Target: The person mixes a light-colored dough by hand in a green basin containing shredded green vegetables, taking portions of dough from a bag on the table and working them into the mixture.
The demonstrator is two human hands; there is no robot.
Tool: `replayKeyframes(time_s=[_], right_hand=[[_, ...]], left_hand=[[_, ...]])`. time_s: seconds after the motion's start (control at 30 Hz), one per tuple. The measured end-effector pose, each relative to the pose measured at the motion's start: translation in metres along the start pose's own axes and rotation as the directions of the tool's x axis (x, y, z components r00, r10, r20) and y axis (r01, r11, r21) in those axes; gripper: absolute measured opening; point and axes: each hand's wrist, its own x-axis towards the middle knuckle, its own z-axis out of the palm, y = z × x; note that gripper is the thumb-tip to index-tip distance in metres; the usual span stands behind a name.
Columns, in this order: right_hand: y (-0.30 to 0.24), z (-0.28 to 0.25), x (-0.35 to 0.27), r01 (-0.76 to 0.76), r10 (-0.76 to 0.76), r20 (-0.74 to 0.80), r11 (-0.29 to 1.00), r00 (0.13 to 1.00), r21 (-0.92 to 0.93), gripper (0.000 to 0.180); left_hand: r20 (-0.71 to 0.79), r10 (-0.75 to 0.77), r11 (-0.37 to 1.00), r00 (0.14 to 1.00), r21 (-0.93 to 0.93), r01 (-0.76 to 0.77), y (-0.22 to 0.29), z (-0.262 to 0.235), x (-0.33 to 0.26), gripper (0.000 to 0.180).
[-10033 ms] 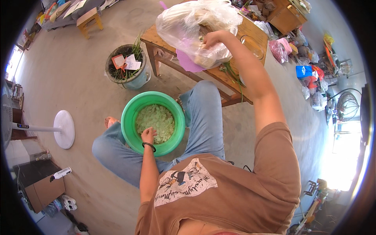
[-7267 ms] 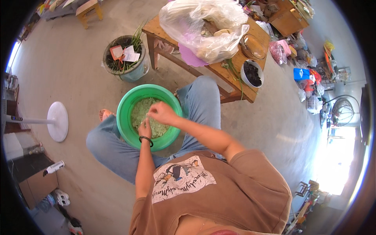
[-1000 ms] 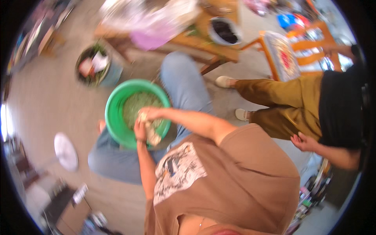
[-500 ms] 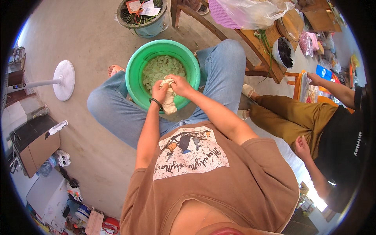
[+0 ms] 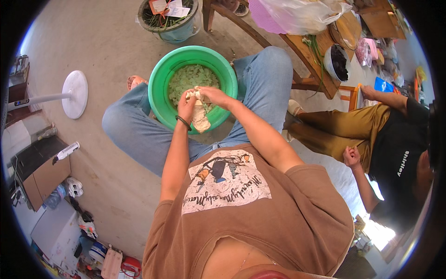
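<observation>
A green plastic tub (image 5: 158, 95) stands between my knees, holding a loose mass of chopped pale-green vegetable (image 5: 193, 76). Over its near side I hold a cream-coloured, slab-like piece (image 5: 200, 120); its exact kind is unclear. My left hand (image 5: 186, 108), with a dark band at the wrist, is closed around the upper part of this piece, and the lower end hangs down past the fingers. From the other side my right hand (image 5: 214, 96) grips the top end, where the piece looks broken and crumbly. Both sets of fingertips are partly hidden.
A potted plant (image 5: 174, 32) stands beyond the tub. To the right, a wooden table (image 5: 297, 49) carries plastic bags and a bowl of dark food (image 5: 337, 63). Another person (image 5: 395, 153) is at my right. A white fan base (image 5: 75, 95) stands to the left.
My right hand has opened out slightly over the top of the cream-coloured piece, showing more of its broken end. The other person has shifted, turning the torso and drawing an arm back.
</observation>
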Motion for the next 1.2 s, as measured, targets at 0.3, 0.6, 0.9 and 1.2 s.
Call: replayKeyframes(time_s=[0.3, 0.6, 0.9, 1.2], right_hand=[[-0.002, 0.002, -0.004, 0.116, -0.126, -0.066, 0.984, 0.990, -0.134, 0.034], [0.017, 0.004, 0.006, 0.073, -0.174, -0.374, 0.960, 0.911, -0.269, 0.027], [0.009, 0.010, 0.004, -0.224, 0.285, -0.191, 0.931, 0.939, 0.289, 0.025], [0.021, 0.006, 0.008, 0.067, -0.078, -0.181, 0.996, 0.980, -0.065, 0.025]], left_hand=[[0.104, -0.081, 0.993, 0.991, -0.072, 0.089, 0.019, 0.013, -0.012, 0.040], [0.200, -0.049, 0.996, 0.979, 0.085, 0.032, 0.014, 0.017, -0.013, 0.037], [0.068, 0.020, 0.956, 0.997, 0.292, -0.039, -0.002, 0.007, -0.005, 0.031], [0.034, 0.030, 0.984, 0.999, 0.172, -0.035, -0.007, 0.004, -0.002, 0.029]])
